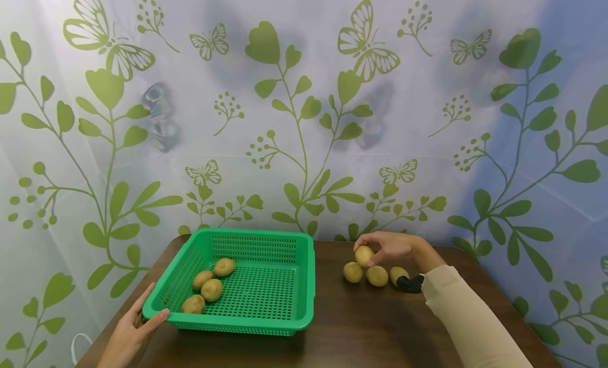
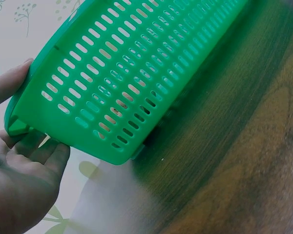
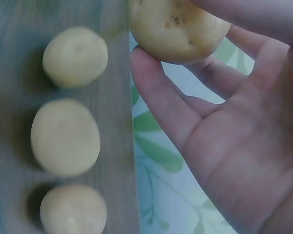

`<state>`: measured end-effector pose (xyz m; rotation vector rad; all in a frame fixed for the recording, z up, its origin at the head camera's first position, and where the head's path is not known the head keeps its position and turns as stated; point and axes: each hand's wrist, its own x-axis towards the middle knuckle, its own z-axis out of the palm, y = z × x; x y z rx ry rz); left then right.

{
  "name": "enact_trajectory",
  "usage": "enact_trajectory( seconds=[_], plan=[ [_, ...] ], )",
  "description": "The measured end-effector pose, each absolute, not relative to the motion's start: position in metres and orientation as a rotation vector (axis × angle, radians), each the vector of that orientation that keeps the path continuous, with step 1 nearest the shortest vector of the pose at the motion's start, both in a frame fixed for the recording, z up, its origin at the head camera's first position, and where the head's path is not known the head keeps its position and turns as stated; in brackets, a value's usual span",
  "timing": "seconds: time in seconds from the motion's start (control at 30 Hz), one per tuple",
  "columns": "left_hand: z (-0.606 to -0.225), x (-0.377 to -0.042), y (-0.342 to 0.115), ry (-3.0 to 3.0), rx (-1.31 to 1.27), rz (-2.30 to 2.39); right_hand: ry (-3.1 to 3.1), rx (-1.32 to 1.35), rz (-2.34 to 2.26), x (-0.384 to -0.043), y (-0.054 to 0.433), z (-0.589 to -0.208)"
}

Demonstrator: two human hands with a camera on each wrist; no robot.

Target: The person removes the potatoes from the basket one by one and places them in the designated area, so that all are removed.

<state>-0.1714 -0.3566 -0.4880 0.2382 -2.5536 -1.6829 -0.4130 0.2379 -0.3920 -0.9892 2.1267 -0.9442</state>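
My right hand pinches a potato between thumb and fingers, above the right part of the table. In the right wrist view the same potato sits at the fingertips. Below it lie three more potatoes in a row on the tabletop. At the left, my left hand grips the near left corner of a green plastic basket, thumb on the rim and fingers beneath it, as the left wrist view also shows. Several potatoes lie inside the basket, along its left side.
The brown wooden table carries everything. A black object at the right wrist partly covers the rightmost potato from the head view. Behind the table hangs a pale curtain with green leaves and butterflies.
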Motion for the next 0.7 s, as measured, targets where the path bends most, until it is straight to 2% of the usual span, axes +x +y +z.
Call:
enact_trajectory(
  seconds=[0.4, 0.7],
  plan=[
    [-0.485, -0.17, -0.357, -2.579, 0.237, -1.626, 2.269, -0.802, -0.983, -0.406, 0.287, -0.409],
    [-0.486, -0.17, -0.357, -2.573, 0.219, -1.646, 2.213, -0.706, -1.221, -0.4, 0.322, -0.424]
  ],
)
